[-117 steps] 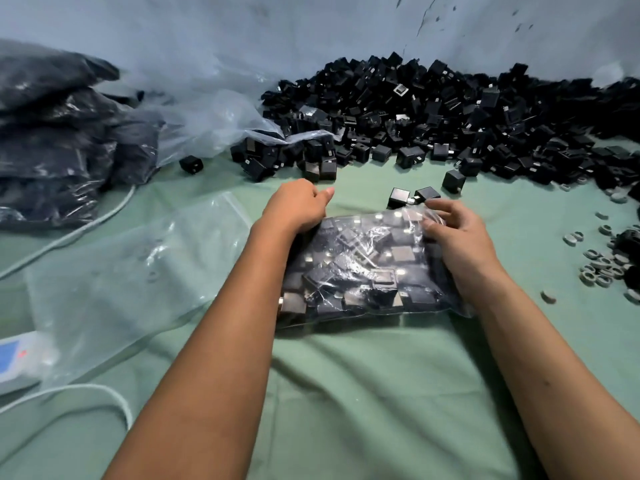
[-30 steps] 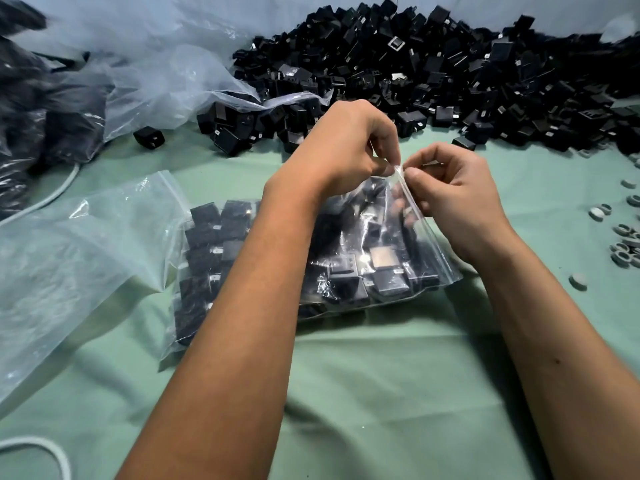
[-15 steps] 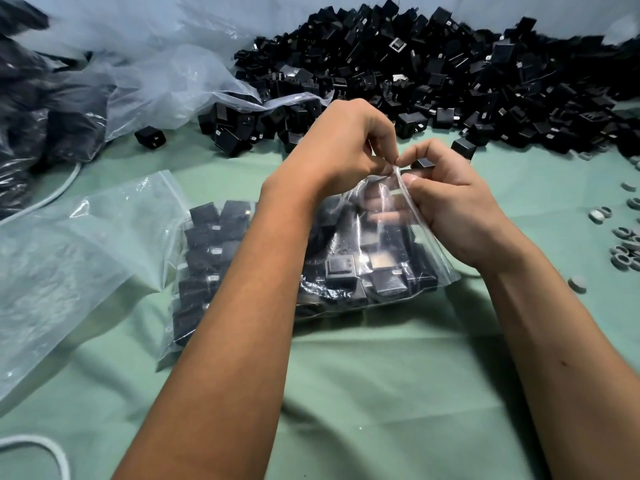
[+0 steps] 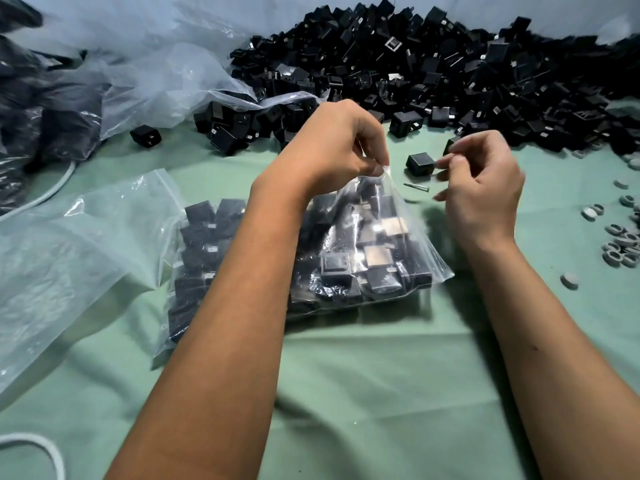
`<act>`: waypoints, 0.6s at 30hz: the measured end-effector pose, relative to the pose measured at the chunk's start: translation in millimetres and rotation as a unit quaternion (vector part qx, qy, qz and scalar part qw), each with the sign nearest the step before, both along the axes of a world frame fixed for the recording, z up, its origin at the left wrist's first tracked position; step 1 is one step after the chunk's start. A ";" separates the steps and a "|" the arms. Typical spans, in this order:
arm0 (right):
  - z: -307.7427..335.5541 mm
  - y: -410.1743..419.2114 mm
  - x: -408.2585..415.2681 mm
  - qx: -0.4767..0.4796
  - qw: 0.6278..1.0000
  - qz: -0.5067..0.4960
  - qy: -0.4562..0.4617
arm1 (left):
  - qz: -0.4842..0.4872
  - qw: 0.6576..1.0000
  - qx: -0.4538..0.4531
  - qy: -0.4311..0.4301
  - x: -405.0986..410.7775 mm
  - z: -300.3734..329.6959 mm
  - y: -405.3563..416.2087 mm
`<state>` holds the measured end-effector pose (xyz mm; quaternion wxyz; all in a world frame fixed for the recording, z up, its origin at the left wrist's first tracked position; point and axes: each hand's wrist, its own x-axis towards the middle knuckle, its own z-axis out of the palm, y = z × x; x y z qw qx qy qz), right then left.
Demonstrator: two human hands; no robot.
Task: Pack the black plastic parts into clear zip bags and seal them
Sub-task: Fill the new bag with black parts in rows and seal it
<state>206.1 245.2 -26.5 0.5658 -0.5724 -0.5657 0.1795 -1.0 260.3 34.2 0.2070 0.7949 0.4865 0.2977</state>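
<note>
A clear zip bag (image 4: 363,258) full of black plastic parts lies on the green cloth in front of me. My left hand (image 4: 341,147) pinches the bag's top right corner and holds it up off the cloth. To the right of that corner, my right hand (image 4: 485,181) hovers clear of the bag with loosely curled fingers and holds nothing. A big pile of loose black parts (image 4: 433,71) fills the back of the table. One loose part (image 4: 419,164) lies between my hands.
Empty clear bags (image 4: 69,244) lie at the left, and a larger plastic sheet (image 4: 162,81) covers some parts behind them. Dark filled bags (image 4: 38,109) are stacked at far left. Small grey rings (image 4: 620,240) are scattered at the right. A small metal pin (image 4: 415,187) lies by the bag.
My right hand let go of the bag's top edge and moved right, away from it. My left hand still pinches the corner.
</note>
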 end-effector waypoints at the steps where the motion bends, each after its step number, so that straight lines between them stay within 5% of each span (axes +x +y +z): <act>1: -5.0 3.8 6.9 -0.006 0.993 -0.054 -0.104 | -0.002 1.000 -0.010 0.003 -0.4 0.3 0.0; 3: -11.9 10.7 13.3 -0.077 0.965 -0.056 -0.244 | -0.003 0.999 -0.045 0.000 -5.3 1.4 0.2; 7: -19.0 14.3 7.7 -0.194 0.905 0.053 -0.375 | -0.010 0.983 -0.180 0.038 -26.0 1.5 -2.2; 18: -11.4 6.9 2.1 -0.063 0.959 -0.002 -0.277 | 0.010 0.973 -0.220 0.068 -28.3 3.4 -7.2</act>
